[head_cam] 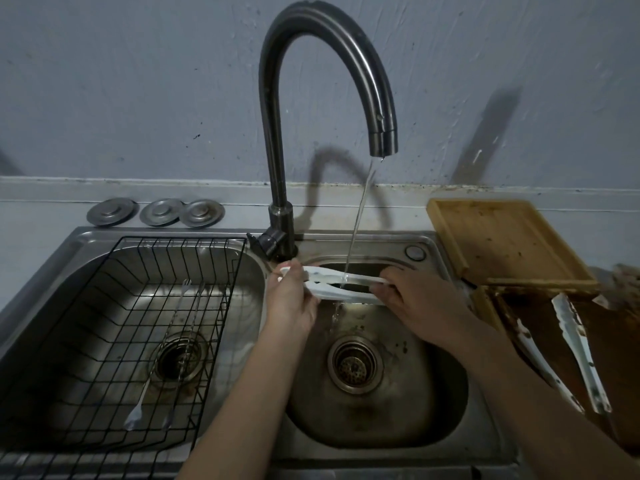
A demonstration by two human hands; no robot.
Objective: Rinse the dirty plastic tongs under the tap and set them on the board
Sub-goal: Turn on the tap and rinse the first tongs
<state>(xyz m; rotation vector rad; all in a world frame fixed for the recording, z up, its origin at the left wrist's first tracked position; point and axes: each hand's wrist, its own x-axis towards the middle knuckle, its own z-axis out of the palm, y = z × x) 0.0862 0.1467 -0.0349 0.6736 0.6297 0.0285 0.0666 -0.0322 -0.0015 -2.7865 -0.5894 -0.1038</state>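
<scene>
Both hands, left point(289, 299) and right point(420, 303), grip one white tongs point(332, 284) under one tap point(382, 140).

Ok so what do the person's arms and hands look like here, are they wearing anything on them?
Both arms are bare as far as the picture shows: no sleeves reach the forearms. The left hand and right hand wear no gloves. No watch, bracelet or ring shows, though the dim light and the angle hide parts of the fingers.
</scene>
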